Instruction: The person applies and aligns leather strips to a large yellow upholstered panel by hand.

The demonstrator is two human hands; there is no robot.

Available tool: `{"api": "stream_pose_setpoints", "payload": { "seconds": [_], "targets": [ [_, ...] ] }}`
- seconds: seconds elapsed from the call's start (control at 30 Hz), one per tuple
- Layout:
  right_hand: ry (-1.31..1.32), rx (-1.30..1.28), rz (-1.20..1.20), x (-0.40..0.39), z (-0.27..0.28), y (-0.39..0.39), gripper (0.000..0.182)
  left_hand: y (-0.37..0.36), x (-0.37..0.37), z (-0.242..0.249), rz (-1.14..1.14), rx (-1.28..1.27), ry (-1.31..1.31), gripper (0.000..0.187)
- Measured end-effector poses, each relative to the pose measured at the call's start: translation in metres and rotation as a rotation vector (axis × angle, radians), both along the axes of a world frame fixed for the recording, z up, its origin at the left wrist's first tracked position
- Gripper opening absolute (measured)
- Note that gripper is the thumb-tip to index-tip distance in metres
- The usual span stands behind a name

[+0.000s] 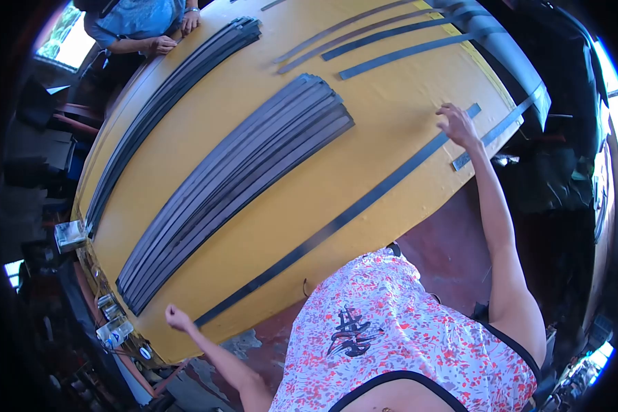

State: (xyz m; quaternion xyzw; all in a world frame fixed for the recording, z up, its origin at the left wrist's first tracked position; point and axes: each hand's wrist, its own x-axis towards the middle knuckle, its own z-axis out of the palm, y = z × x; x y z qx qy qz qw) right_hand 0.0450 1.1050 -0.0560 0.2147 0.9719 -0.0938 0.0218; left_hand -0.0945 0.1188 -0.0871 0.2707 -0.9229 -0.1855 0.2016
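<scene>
A long dark grey strip [336, 223] lies slantwise across the yellow table [391, 185], close to my body. Near its left end is my left hand [178, 318], fingers curled closed; whatever they may hold is hidden. My right hand [458, 126] reaches over the strip's far right end, its fingers apart and bent. Just right of that hand, another grey strip [491, 136] runs off the table's right edge. Ahead of both hands lies a wide stack of grey strips [237, 178], fanned slightly at its upper end.
A second, darker stack of strips [165, 113] lies along the far side, where another person [141, 24] rests both hands at the edge. Several loose strips [391, 42] extend toward a hanging grey sheet [511, 58] at upper right. Clear containers [115, 331] stand at the left edge.
</scene>
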Motion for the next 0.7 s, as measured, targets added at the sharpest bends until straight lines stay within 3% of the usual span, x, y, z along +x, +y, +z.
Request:
{"api": "stream_pose_setpoints", "payload": {
  "seconds": [0.1, 0.17, 0.3, 0.5, 0.57, 0.7],
  "targets": [
    [0.037, 0.009, 0.072, -0.009, 0.01, -0.052, 0.053, 0.126, -0.05, 0.013, -0.307, 0.11, 0.158, 0.017],
    [0.02, -0.114, 0.105, -0.011, 0.005, -0.081, 0.063, 0.209, -0.087, 0.022, -0.471, 0.232, 0.164, 0.017],
    [0.186, -0.092, 0.161, 0.007, -0.007, -0.14, 0.063, 0.361, -0.152, 0.036, -0.812, 0.573, 0.14, 0.016],
    [0.503, -0.143, 0.085, 0.05, -0.011, -0.236, 0.047, 0.542, -0.224, 0.058, -1.166, 0.555, -0.045, 0.022],
    [0.469, -0.142, -0.006, 0.06, -0.01, -0.263, 0.049, 0.587, -0.246, 0.054, -1.22, 0.565, -0.077, 0.022],
    [0.409, -0.134, -0.053, 0.062, -0.016, -0.273, 0.053, 0.642, -0.283, 0.034, -1.286, 0.312, -0.101, 0.029]
  ]
}}
